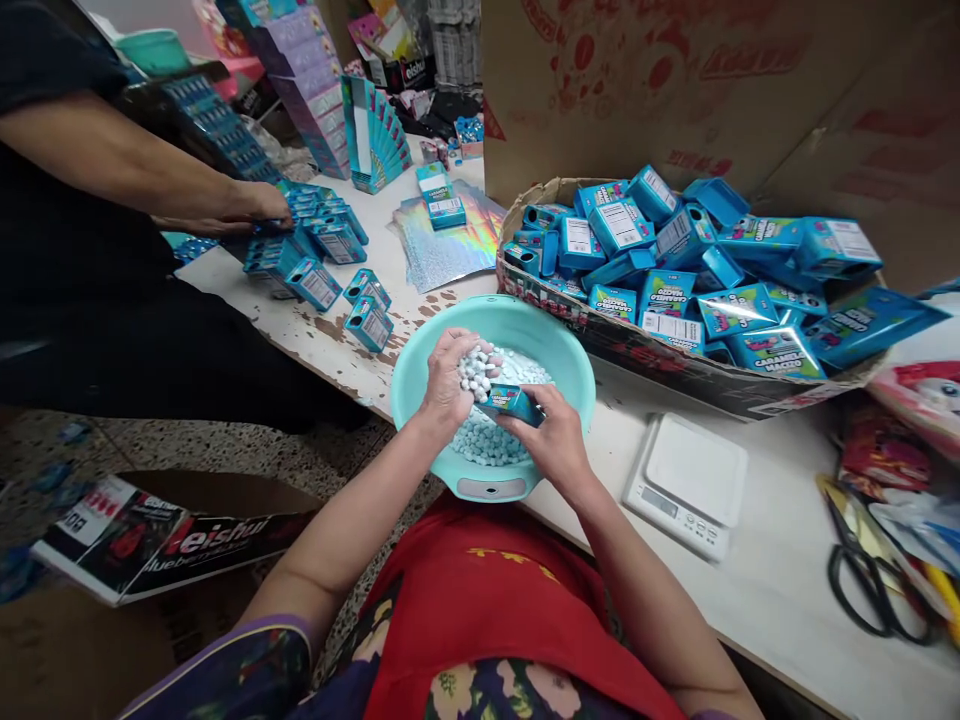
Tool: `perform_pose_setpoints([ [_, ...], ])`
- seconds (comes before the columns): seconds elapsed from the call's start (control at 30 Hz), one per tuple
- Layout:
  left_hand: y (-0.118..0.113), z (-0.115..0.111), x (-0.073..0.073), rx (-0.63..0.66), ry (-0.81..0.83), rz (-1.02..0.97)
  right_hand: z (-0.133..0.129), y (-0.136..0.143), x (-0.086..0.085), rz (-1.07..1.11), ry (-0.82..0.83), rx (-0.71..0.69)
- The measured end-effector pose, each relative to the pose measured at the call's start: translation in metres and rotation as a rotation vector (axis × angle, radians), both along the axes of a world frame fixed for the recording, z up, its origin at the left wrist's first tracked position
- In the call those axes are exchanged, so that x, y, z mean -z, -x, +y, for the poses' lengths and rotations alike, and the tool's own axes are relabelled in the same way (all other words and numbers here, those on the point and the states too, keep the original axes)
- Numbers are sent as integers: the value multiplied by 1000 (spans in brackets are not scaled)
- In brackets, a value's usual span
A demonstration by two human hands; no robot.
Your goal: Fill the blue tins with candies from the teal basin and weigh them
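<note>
Over a turquoise basin (409,420) my left hand (448,385) is cupped around a heap of small white candies (476,370). My right hand (553,432) grips a small blue candy box (511,402) between thumb and fingers. The box lies tilted on its side, its end close against the candies in my left palm. Whether any candies are inside the box I cannot see. More pale candies (487,440) fill the bottom of the basin beneath both hands.
Right of the basin, a carton (667,375) holds many blue boxes. A white digital scale (690,480) and black-handled scissors (862,570) lie on the table's right side. At left, a co-worker's hand (262,205) touches grouped blue boxes (330,235). Shiny sheets (442,250) lie behind the basin.
</note>
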State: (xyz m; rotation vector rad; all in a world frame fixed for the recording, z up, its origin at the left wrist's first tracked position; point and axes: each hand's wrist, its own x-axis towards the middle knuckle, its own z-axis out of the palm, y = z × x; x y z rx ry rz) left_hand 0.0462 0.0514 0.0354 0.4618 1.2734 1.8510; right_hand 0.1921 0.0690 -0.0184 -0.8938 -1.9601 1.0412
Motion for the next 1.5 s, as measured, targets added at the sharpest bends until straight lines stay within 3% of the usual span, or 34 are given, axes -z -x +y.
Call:
perform_pose_setpoints([
  [0.13, -1, 3, 5, 3, -51, 103, 2, 0, 1, -11, 8, 30],
  [0.33, -3, 6, -3, -21, 10, 191, 3, -4, -2, 5, 24, 48],
  [0.7, -5, 5, -5, 95, 27, 198, 6, -10, -2, 11, 104, 28],
  [1.13, -5, 5, -6, 34, 37, 260, 8, -10, -5, 36, 84, 33],
  [1.5, -12, 4, -10, 82, 22, 306, 9, -9, -4, 59, 113, 53],
])
